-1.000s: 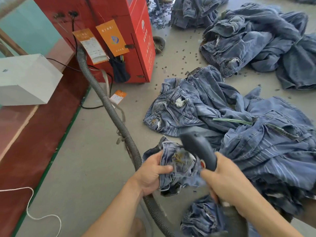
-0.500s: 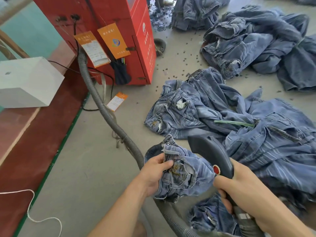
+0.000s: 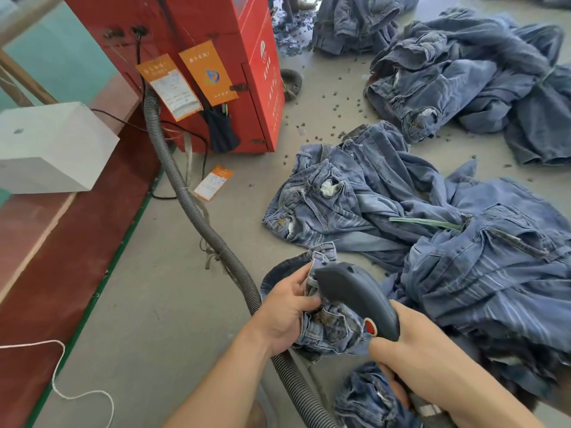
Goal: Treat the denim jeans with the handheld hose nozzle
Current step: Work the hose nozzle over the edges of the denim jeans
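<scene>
Denim jeans [image 3: 332, 327] sit bunched low in the view, above the floor, gripped by the left hand [image 3: 285, 310], whose fingers and thumb curl round the cloth. The hose nozzle [image 3: 355, 296], wrapped by the right hand [image 3: 414, 362], now lies with its head right over the held fabric, where half a second ago it stood beside it. Treatment of this patch looks under way. The hose [image 3: 197, 211] trails to the red machine [image 3: 216, 57], unmoved.

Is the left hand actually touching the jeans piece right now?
Touching. The head view shows the left hand gripping the bunched denim jeans, its fingers curled over the fabric beside the nozzle.
</scene>
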The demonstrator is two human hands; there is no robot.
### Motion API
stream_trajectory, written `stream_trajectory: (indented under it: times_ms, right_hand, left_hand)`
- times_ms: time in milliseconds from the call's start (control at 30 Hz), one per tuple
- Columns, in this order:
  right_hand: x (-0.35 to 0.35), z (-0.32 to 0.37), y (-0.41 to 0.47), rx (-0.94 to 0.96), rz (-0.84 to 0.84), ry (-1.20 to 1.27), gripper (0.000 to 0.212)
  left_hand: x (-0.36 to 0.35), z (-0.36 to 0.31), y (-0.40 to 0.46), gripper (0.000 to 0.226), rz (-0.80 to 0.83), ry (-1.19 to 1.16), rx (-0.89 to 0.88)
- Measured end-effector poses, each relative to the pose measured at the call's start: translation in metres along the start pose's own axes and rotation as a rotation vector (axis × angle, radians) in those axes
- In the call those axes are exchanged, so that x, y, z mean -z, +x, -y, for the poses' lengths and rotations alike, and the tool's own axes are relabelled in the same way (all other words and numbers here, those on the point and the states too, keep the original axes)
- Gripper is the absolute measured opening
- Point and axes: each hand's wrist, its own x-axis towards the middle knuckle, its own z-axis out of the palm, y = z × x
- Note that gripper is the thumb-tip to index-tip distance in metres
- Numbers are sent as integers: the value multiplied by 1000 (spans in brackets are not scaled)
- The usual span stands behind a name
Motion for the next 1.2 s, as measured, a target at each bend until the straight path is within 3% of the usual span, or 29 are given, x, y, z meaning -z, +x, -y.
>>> stream_trajectory:
  times_ms: [100,233,433,567,667,733,800,933,1100,1200]
  right_hand:
    - [-8,-1,14,-6,-53,70,13]
    - [-3,-5,18,26,-236,161,11]
    - [-3,1,17,-15,-51,98,11]
    - [11,2,31,-47,-200,222,13]
    - [27,-9,23,-88,-268,394,18]
    - [30,-17,16,-120,-266,427,17]
    - [30,-21,12,-133,-227,423,16]
    - [24,-22,8,-152,-151,368,16]
    - [24,-20,1,-110,-152,208,11]
    - [25,-21,-3,-100,-143,89,15]
  left_hand:
    - [-2,-1,-3,63,49,-20,-4]
    - [7,0,2,71,-72,85,41]
    - [3,11,3,79,-50,208,38]
    - [6,17,-6,75,-23,235,123]
    - [11,20,-3,44,-105,119,196]
    - [9,19,4,57,-255,112,255]
    - [3,16,10,72,-365,201,275]
    - [-3,17,20,60,-407,215,357]
    - [-4,11,25,19,-287,158,477]
    - [1,11,29,27,-236,53,467]
